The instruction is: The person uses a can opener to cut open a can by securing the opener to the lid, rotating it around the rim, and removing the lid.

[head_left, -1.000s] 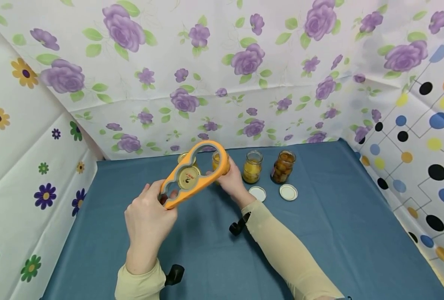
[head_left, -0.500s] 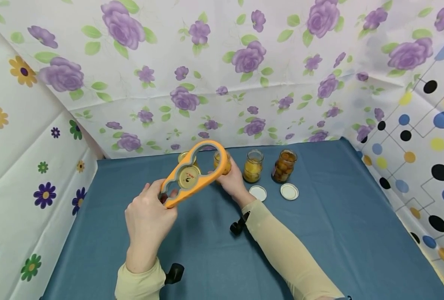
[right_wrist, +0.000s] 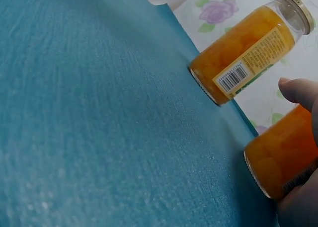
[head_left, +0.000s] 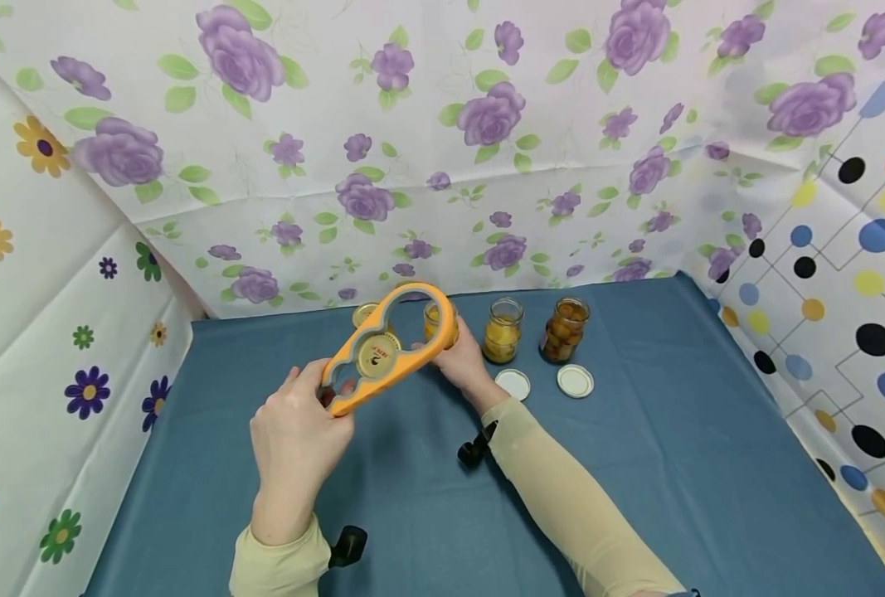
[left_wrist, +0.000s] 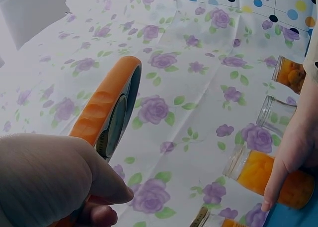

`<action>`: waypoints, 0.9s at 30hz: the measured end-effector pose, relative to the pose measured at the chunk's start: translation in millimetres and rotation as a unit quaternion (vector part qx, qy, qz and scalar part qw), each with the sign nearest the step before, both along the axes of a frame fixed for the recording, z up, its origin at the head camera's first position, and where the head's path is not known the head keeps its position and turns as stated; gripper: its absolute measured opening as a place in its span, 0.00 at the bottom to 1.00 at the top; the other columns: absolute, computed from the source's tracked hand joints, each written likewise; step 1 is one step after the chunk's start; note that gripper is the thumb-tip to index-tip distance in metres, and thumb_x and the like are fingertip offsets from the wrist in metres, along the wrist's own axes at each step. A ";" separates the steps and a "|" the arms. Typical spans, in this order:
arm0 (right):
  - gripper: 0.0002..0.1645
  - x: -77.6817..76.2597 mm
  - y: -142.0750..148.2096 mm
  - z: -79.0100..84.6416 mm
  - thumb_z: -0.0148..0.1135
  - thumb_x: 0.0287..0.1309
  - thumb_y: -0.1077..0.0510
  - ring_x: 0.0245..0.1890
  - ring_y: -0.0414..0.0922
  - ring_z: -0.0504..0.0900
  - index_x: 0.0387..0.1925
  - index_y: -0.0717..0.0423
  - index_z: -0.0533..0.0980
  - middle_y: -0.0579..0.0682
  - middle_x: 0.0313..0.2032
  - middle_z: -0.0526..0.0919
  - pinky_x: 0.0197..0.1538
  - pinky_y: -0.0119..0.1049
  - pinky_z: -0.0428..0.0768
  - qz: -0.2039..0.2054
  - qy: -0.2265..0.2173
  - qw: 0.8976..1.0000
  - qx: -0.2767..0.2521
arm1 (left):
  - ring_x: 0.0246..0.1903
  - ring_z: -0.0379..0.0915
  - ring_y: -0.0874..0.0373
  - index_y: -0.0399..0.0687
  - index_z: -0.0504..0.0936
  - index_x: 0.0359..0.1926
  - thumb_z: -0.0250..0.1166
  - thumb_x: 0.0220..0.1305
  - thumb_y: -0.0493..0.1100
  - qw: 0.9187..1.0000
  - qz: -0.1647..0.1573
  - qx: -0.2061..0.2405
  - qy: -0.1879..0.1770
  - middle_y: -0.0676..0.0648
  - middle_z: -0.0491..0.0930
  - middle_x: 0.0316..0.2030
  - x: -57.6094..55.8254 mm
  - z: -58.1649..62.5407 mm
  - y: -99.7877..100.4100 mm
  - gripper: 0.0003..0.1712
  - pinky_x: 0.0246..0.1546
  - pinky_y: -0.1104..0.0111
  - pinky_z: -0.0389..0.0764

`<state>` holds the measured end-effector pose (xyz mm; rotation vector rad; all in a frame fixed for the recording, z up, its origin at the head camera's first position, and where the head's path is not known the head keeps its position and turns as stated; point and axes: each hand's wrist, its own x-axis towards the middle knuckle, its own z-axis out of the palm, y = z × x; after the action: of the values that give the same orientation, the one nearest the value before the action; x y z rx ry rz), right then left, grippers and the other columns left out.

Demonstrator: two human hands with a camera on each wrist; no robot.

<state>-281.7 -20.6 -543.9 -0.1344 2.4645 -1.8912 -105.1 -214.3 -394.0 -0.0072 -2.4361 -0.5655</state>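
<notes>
My left hand (head_left: 296,439) grips one end of an orange jar opener (head_left: 414,357) with a grey inner lining and holds it above the table. A gold lid (head_left: 376,355) with a small dark bird mark sits in the opener's middle opening. My right hand (head_left: 463,361) holds a glass jar of orange fruit (left_wrist: 256,172), with thumb and fingers round its sides. This jar has no lid on its rim and its base rests on the cloth. To its left stands another jar of orange fruit (right_wrist: 243,50) with its gold lid on, partly behind the opener in the head view.
Right of my right hand stand an open jar of yellow fruit (head_left: 503,332) and an open jar of brownish contents (head_left: 564,332). Two lids, one (head_left: 513,385) and another (head_left: 575,381), lie before them. A flowered sheet (head_left: 412,166) rises behind the blue cloth (head_left: 636,497).
</notes>
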 end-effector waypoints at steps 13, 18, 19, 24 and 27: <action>0.57 13.7 2.7 -3.0 0.77 0.49 0.54 0.58 0.43 0.72 0.75 0.40 0.55 0.46 0.62 0.71 0.63 0.49 0.71 0.002 0.000 0.999 -0.041 | 0.15 0.75 0.51 0.45 0.84 0.37 0.66 0.55 0.42 1.000 -0.006 0.002 0.004 0.51 0.76 0.15 -0.3 -0.9 0.6 0.09 0.32 0.47 0.83; 0.56 18.8 5.3 -2.4 0.76 0.50 0.54 0.61 0.42 0.69 0.75 0.37 0.54 0.45 0.64 0.70 0.66 0.50 0.67 0.003 -0.005 0.999 -0.048 | 0.15 0.75 0.52 0.45 0.84 0.37 0.67 0.55 0.42 1.000 -0.009 0.002 0.007 0.51 0.76 0.15 -0.5 -0.4 2.2 0.09 0.30 0.47 0.83; 0.56 20.6 5.9 -1.5 0.76 0.51 0.54 0.62 0.43 0.68 0.75 0.38 0.53 0.46 0.64 0.69 0.67 0.50 0.66 0.003 -0.010 0.999 -0.048 | 0.15 0.75 0.52 0.45 0.84 0.37 0.67 0.55 0.42 1.000 -0.009 0.001 0.007 0.51 0.76 0.15 -0.5 -0.4 2.4 0.09 0.30 0.47 0.83; 0.59 38.5 9.3 10.1 0.72 0.54 0.50 0.69 0.46 0.59 0.78 0.41 0.46 0.48 0.71 0.61 0.69 0.55 0.62 -0.001 -0.061 0.997 -0.048 | 0.16 0.76 0.51 0.45 0.84 0.36 0.67 0.55 0.42 1.000 -0.011 0.000 0.008 0.52 0.76 0.15 -0.4 -1.0 3.4 0.08 0.30 0.47 0.83; 0.60 49.4 12.5 19.3 0.69 0.54 0.47 0.72 0.50 0.53 0.79 0.42 0.42 0.51 0.75 0.53 0.69 0.57 0.60 -0.009 -0.096 0.992 -0.077 | 0.17 0.77 0.50 0.46 0.84 0.36 0.67 0.55 0.42 1.000 -0.012 -0.001 0.009 0.52 0.75 0.15 -0.7 -0.8 4.1 0.08 0.29 0.46 0.83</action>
<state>-232.3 -8.1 -524.6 0.0631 2.2050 -1.9950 -105.8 -210.3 -394.8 -0.0417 -2.4215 -0.5714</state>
